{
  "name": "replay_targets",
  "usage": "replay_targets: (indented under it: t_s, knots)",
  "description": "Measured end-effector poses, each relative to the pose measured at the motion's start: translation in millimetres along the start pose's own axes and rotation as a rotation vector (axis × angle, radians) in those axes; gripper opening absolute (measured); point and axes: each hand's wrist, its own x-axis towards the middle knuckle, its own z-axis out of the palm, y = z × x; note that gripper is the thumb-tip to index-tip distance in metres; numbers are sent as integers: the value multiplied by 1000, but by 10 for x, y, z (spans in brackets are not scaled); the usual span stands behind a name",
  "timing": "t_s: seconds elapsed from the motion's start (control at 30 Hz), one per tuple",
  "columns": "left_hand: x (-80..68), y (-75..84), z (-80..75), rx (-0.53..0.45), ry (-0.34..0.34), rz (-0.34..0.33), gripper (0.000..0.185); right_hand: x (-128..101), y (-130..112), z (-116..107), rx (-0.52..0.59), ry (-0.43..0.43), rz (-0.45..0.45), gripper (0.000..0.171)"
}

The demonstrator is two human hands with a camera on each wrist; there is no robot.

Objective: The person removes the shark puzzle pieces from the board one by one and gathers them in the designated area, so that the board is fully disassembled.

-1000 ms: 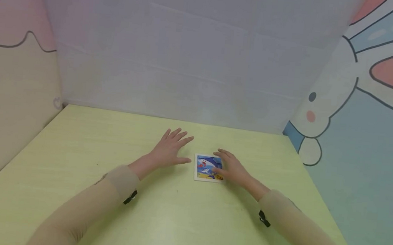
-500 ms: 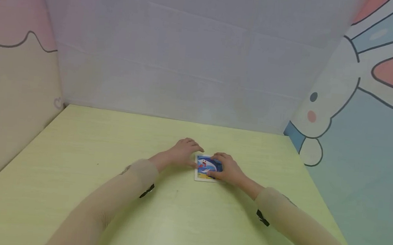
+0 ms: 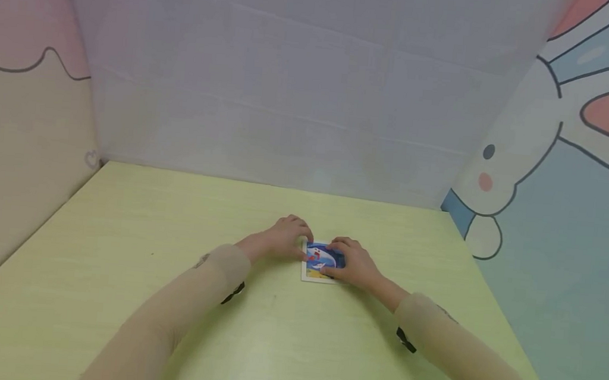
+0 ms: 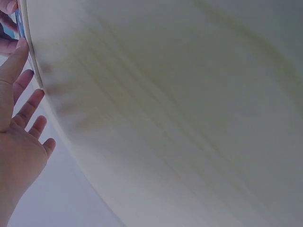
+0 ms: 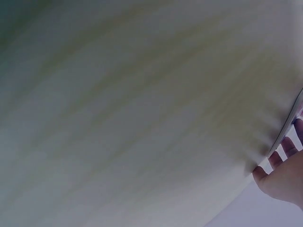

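Observation:
A small square picture board (image 3: 314,272) with a white border and a blue sea scene of a whale lies flat on the table. My left hand (image 3: 286,237) holds its left edge, thumb and fingers bent around the far left corner. Over the right part is my right hand (image 3: 358,267), its thumb and curved fingers spanning the picture and hiding that side. In the left wrist view, the thumb and fingertips of the left hand (image 4: 21,151) meet the board's thin edge (image 4: 27,35). The right wrist view shows the right hand (image 5: 286,177) with fingertips along the board's edge (image 5: 288,124).
The pale yellow-green table (image 3: 249,341) reaches back to a plain whitish wall (image 3: 268,109). A wall with a painted rabbit (image 3: 491,169) stands on the right. On the left is a cream and pink wall (image 3: 18,149).
My left hand has come in from the left, and its spread fingers have bent onto the board's left edge. My right hand has shifted slightly left over the picture. The board has barely moved.

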Motion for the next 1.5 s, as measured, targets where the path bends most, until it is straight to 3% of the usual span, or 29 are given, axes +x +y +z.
replay_targets:
  t_s: [0.67, 1.03, 1.5]
  knots:
    - [82, 30, -37, -168, -56, -67, 45, 4, -21, -32, 6, 1, 0, 59]
    - [127, 57, 16, -176, -74, -62, 34, -7, 0, -28, 13, -15, -5, 59]
    - [80, 96, -18, -48, -32, -56, 43, -9, -1, -29, 6, -40, 3, 60]
